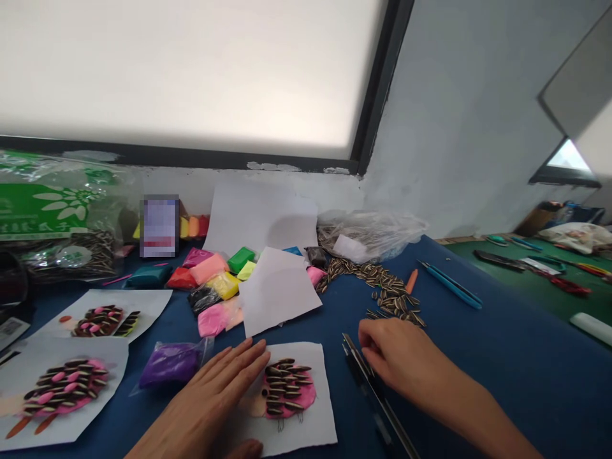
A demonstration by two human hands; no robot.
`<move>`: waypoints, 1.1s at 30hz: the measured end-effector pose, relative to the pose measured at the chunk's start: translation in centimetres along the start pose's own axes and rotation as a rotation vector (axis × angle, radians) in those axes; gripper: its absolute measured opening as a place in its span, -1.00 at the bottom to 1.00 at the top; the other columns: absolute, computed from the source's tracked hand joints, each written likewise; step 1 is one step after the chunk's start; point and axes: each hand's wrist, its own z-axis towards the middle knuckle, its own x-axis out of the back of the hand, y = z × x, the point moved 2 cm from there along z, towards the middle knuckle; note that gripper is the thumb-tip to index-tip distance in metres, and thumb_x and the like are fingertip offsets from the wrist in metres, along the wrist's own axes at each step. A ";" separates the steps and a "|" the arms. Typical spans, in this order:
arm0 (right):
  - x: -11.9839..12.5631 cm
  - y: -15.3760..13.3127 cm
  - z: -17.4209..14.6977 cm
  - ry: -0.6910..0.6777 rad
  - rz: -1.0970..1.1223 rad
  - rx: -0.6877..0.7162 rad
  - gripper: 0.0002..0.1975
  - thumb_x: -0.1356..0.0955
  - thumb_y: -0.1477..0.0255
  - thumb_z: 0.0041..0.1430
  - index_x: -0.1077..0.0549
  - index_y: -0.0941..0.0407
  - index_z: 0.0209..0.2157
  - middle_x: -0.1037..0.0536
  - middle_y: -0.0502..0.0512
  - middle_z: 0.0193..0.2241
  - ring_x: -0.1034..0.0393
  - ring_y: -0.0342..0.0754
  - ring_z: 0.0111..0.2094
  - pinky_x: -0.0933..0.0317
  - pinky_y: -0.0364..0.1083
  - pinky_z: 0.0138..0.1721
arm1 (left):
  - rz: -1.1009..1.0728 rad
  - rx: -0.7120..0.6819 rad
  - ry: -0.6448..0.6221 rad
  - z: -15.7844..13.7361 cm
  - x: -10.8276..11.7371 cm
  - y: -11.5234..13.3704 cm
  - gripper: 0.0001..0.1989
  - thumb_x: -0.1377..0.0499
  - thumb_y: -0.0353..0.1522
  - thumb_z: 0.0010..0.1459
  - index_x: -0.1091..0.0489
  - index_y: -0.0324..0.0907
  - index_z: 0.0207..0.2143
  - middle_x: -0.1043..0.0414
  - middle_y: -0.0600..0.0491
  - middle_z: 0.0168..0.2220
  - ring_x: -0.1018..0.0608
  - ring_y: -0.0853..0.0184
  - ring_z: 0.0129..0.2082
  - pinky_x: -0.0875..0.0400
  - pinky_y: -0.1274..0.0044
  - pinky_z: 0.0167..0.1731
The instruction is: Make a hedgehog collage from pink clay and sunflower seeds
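My left hand (217, 382) lies flat with its fingers stretched out over the left side of a white paper (320, 427). On that paper is a pink clay hedgehog (308, 396) with rows of striped sunflower seeds pressed into its back and small drawn legs below. My right hand (389, 347) is closed, fingers curled down at the near end of the pile of sunflower seeds (394, 290); what its fingertips hold is hidden. Just left of it lie a utility knife (370, 376) and a black pen (356, 370). A purple clay packet (169, 363) sits beside my left hand.
Two finished-looking seed-and-clay pictures (69, 389) lie at the left. Behind are several coloured clay packets (224, 285), a folded white paper (280, 287), a phone-like screen (159, 226) and a bag of seeds (62, 217). Blue tweezers (452, 285) and an orange clay piece (412, 281) lie right.
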 end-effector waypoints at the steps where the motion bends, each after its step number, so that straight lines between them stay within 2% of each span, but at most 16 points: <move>1: 0.2 -0.1 0.0 0.016 0.016 0.005 -0.83 -0.33 0.63 0.27 -0.52 0.12 -0.33 -0.64 0.09 -0.35 -0.53 0.01 -0.33 -0.05 -0.12 -0.42 | 0.005 -0.004 0.001 0.0 0.0 0.0 -0.20 -0.17 -0.18 0.37 0.21 0.17 0.49 -0.11 0.09 0.45 -0.31 0.04 0.36 -0.24 0.20 0.29; 6: 0.7 -0.4 0.3 0.074 0.054 0.013 -0.79 -0.28 0.59 0.38 -0.54 0.11 -0.24 -0.62 0.08 -0.26 -0.51 -0.03 -0.24 -0.17 -0.12 -0.30 | 0.018 -0.012 -0.006 0.0 0.1 0.1 -0.21 -0.17 -0.20 0.37 0.19 0.15 0.49 -0.12 0.07 0.44 -0.31 0.06 0.35 -0.22 0.23 0.30; 11: 0.5 0.2 0.4 0.061 0.024 -0.008 -0.78 -0.33 0.63 0.29 -0.59 0.10 -0.22 -0.61 0.16 -0.17 -0.54 0.05 -0.22 -0.14 -0.10 -0.33 | 0.021 0.004 -0.017 0.0 0.2 -0.1 -0.16 -0.23 -0.26 0.27 0.11 0.11 0.49 -0.16 0.04 0.42 -0.36 -0.01 0.32 -0.29 0.21 0.26; 14: 0.5 0.5 -0.1 0.027 0.028 -0.011 -0.85 -0.38 0.60 0.23 -0.56 0.10 -0.36 -0.62 0.10 -0.33 -0.52 0.00 -0.34 -0.06 -0.12 -0.43 | 0.030 -0.014 -0.012 0.0 0.4 -0.1 -0.13 -0.25 -0.26 0.27 0.13 0.11 0.50 -0.13 0.06 0.42 -0.36 -0.01 0.32 -0.31 0.20 0.25; 17: 0.3 0.8 -0.5 -0.021 0.037 0.004 -0.84 -0.42 0.59 0.17 -0.51 0.10 -0.46 -0.58 0.03 -0.48 -0.49 -0.02 -0.42 0.01 -0.13 -0.48 | 0.041 -0.018 -0.020 0.0 0.3 -0.1 -0.13 -0.26 -0.25 0.27 0.11 0.11 0.49 -0.13 0.06 0.42 -0.36 -0.01 0.31 -0.31 0.21 0.25; 21: 0.0 0.6 -0.7 -0.037 0.015 0.026 -0.79 -0.36 0.68 0.13 -0.46 0.11 -0.49 -0.58 0.04 -0.48 -0.46 -0.03 -0.44 0.08 -0.13 -0.50 | 0.032 0.013 0.019 -0.2 0.1 0.0 -0.21 -0.21 -0.23 0.29 0.04 0.12 0.48 -0.15 0.09 0.42 -0.36 0.00 0.32 -0.31 0.22 0.25; 24: 0.1 0.2 -0.5 -0.011 -0.004 0.027 -0.82 -0.35 0.67 0.12 -0.44 0.12 -0.46 -0.56 0.07 -0.47 -0.44 -0.01 -0.44 0.10 -0.11 -0.49 | 0.035 0.002 0.016 -0.1 0.2 0.1 -0.17 -0.22 -0.23 0.29 0.10 0.12 0.49 -0.13 0.09 0.43 -0.35 -0.02 0.32 -0.32 0.21 0.24; 27: 0.5 -0.4 -0.5 0.068 0.012 0.021 -0.85 -0.31 0.63 0.23 -0.42 0.13 -0.38 -0.55 0.07 -0.44 -0.41 -0.03 -0.43 0.05 -0.10 -0.46 | 0.062 -0.016 -0.022 0.1 0.3 0.1 -0.10 -0.26 -0.26 0.29 0.18 0.09 0.51 -0.10 0.05 0.43 -0.34 -0.01 0.32 -0.30 0.22 0.26; 29: 0.5 -1.0 -0.6 0.115 0.120 0.081 -0.85 -0.29 0.61 0.28 -0.41 0.12 -0.34 -0.53 0.03 -0.44 -0.38 -0.07 -0.44 -0.02 -0.11 -0.43 | 0.079 -0.021 -0.038 0.3 0.3 0.1 -0.12 -0.27 -0.24 0.31 0.15 0.07 0.50 -0.11 0.03 0.43 -0.33 0.00 0.33 -0.29 0.23 0.26; 31: 0.3 -1.7 -1.0 0.131 0.285 0.207 -0.85 -0.30 0.62 0.29 -0.43 0.12 -0.32 -0.52 0.00 -0.43 -0.37 -0.09 -0.44 -0.09 -0.13 -0.40 | 0.087 -0.027 -0.035 0.3 0.2 0.1 -0.17 -0.28 -0.21 0.31 0.08 0.05 0.49 -0.11 0.01 0.43 -0.33 -0.01 0.33 -0.30 0.21 0.25; 33: -0.3 -2.5 -1.4 0.122 0.402 0.348 -0.84 -0.30 0.62 0.30 -0.49 0.11 -0.27 -0.56 0.02 -0.34 -0.43 -0.07 -0.34 -0.18 -0.14 -0.31 | 0.082 -0.028 -0.028 0.2 0.1 0.1 -0.18 -0.28 -0.19 0.31 0.05 0.04 0.49 -0.12 0.00 0.43 -0.33 -0.04 0.33 -0.30 0.20 0.25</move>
